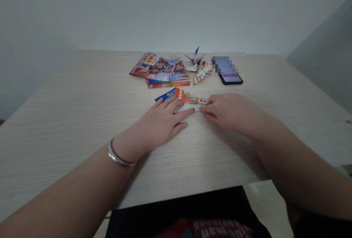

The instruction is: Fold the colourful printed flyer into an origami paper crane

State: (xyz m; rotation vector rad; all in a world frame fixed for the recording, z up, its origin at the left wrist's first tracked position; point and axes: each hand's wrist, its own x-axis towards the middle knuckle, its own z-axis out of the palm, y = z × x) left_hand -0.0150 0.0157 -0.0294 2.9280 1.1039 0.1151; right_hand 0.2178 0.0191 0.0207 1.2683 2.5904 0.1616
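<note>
Head view.

Folded paper [187, 94], one: lies flat on the near-middle of the tabletop [82, 128], in front of the leaflets; blue, orange and white surfaces, printed. Middle partly covered by fingers; right end hidden under the right hand.

Left hand [163, 122]: grip spread, fingers laid over the paper; silver bangle [118, 156] at wrist, its far side out of sight.

Right hand [229, 111]: fingers curled and drawn together at the paper's right end; whether its grip pinches or merely presses, cannot tell. Both forearms cut off by the frame.

Leaflets [162, 69], a loose overlapping pile: lower sheets mostly covered, count unclear, small print illegible.

Folded paper figures [202, 74], apparently two, pointed, right of the pile: they overlap, so the boundary between them is hard to make out.

Phone [231, 78], dark-edged, screen lit, right of the figures: upper part blurred into blocks.

Lettered fabric [209, 229], at the bottom edge: cut off, wording incomplete.
</note>
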